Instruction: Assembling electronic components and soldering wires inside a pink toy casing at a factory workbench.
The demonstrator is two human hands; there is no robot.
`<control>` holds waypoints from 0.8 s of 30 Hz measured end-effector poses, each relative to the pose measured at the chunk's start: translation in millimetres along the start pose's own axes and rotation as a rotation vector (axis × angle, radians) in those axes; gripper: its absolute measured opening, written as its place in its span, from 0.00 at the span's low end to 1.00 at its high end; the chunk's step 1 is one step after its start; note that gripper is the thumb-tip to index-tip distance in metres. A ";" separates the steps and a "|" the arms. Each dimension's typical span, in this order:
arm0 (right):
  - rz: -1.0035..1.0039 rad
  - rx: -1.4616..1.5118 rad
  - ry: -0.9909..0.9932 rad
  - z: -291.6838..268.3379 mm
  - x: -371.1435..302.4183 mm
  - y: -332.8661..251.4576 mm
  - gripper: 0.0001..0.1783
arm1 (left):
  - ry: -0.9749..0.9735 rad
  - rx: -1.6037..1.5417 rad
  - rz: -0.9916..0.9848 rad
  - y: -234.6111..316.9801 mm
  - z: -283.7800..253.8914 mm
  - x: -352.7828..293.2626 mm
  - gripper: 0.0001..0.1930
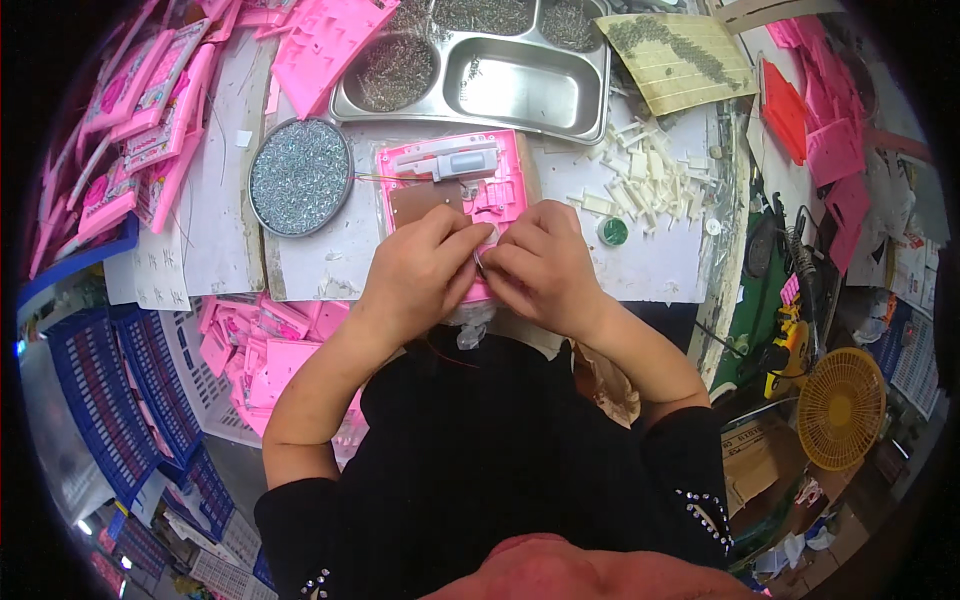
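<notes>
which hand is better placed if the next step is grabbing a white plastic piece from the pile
Probably the right hand: it is nearer the white plastic pieces, which lie to the right of the pink plastic casing. The left hand would likely have to reach past it.

Between the fingertips of the left hand (428,262) and right hand (545,265), near the worktop's near edge, whatever is pinched is mostly hidden and too small to tell. Both hands cover the front portion of the pink casing (512,200). Toward the worktop's far edge, the picture's top cuts off the steel tray (540,92) and the pink panel (325,45) overlapping its left corner. The glittering pieces (300,178) nearer the worktop's left edge are too small to identify singly.
</notes>
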State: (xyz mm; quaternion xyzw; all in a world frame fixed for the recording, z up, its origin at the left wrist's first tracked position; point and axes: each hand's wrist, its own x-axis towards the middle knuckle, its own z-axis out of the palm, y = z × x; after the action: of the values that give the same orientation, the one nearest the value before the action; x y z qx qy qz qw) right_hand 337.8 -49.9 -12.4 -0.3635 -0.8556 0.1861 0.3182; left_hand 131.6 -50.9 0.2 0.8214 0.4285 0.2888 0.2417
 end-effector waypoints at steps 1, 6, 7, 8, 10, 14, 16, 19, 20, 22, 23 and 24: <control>0.004 -0.004 0.004 -1.1 -0.8 -0.6 0.11 | -0.017 0.021 0.018 -1.8 1.6 0.6 0.16; -0.042 0.087 0.042 -7.6 -3.0 3.0 0.11 | -0.007 0.119 0.176 -11.8 0.2 -4.0 0.14; -0.019 0.071 0.036 -16.9 -4.0 9.3 0.12 | 0.018 0.141 0.207 -12.6 -1.7 -7.0 0.14; 0.003 0.054 0.037 -27.6 -5.0 16.4 0.12 | 0.006 0.135 0.203 -13.0 -4.1 -8.6 0.14; 0.075 -0.010 0.034 -51.0 -9.6 36.0 0.09 | -0.023 0.132 0.188 -12.0 -9.9 -12.5 0.14; 0.288 -0.277 0.151 -100.5 -22.1 86.4 0.04 | 0.033 0.106 0.195 -13.8 -10.2 -18.3 0.11; 0.460 -0.370 0.144 -118.7 -26.4 106.2 0.03 | 0.028 0.103 0.196 -13.0 -11.7 -17.2 0.11; 0.627 -0.432 0.123 -133.8 -22.2 130.5 0.06 | 0.015 0.087 0.212 -15.2 -14.1 -17.0 0.12; 0.644 -0.463 0.097 -136.7 -18.6 137.6 0.07 | 0.015 0.077 0.219 -15.3 -15.1 -17.1 0.12; 0.477 -0.421 0.049 -141.3 -10.8 140.6 0.08 | -0.004 0.072 0.229 -17.8 -16.9 -16.5 0.12; 0.394 -0.390 0.024 -141.1 -5.4 138.8 0.09 | -0.022 0.078 0.232 -19.8 -18.1 -16.3 0.13; 0.395 -0.227 -0.026 -138.6 -2.5 130.4 0.10 | -0.039 0.083 0.234 -21.4 -19.2 -17.2 0.13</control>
State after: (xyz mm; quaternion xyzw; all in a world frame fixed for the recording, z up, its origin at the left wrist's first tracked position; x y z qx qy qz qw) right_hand 499.0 47.2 15.9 -0.5550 -0.7873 0.1522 0.2214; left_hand 98.4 -51.5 -4.4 0.8804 0.3366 0.2810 0.1805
